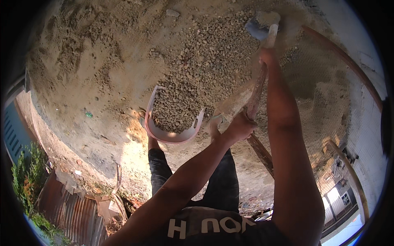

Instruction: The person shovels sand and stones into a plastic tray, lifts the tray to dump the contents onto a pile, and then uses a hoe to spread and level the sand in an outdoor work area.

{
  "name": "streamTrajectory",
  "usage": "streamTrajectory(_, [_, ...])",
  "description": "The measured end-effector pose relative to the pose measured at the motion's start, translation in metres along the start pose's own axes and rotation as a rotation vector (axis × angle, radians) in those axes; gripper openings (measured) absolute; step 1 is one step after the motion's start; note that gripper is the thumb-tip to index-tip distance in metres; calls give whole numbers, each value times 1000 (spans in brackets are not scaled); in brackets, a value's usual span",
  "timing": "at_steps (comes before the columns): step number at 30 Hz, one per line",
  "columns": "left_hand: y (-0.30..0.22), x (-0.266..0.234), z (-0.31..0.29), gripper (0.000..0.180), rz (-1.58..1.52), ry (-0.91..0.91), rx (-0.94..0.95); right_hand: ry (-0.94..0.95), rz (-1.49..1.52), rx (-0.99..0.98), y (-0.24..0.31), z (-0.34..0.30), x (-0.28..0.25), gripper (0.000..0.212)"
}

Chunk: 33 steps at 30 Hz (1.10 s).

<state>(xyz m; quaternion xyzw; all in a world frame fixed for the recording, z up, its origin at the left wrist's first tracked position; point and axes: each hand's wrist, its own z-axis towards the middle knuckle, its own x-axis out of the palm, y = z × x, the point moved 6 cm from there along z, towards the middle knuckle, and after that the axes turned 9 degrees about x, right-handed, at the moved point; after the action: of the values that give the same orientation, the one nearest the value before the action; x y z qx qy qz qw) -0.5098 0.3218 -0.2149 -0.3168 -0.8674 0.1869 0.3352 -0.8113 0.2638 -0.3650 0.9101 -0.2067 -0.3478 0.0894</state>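
- the left hand [242,125] has its fingers wrapped around the wooden handle [257,92] of a shovel.
- the right hand [268,56] grips the same handle closer to the blade [257,29], fingers curled tight.
- the blade lies at the far right edge of the gravel [217,53].
- a pale pink, open-fronted basin [174,137] with gravel inside sits between the feet [142,119].

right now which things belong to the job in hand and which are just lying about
Seemingly in use: shovel, gripped by left hand and right hand; gravel; pale open-sided container, gravel inside.

Seemingly just lying about: rusty corrugated sheet; small green object.
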Motion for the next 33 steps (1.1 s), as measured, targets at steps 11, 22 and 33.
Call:
streamTrajectory(11, [47,-62,-219,35,337,-54,-362,-41,-144,201,-151,-189,115,54])
streamTrajectory(22, [103,-220,-464,45,677,14,-443,-189,152,-268,-311,-403,333,13])
streamTrajectory(33, [52,-76,-149,38,196,-39,-215,40,-121,53,-110,-103,97,43])
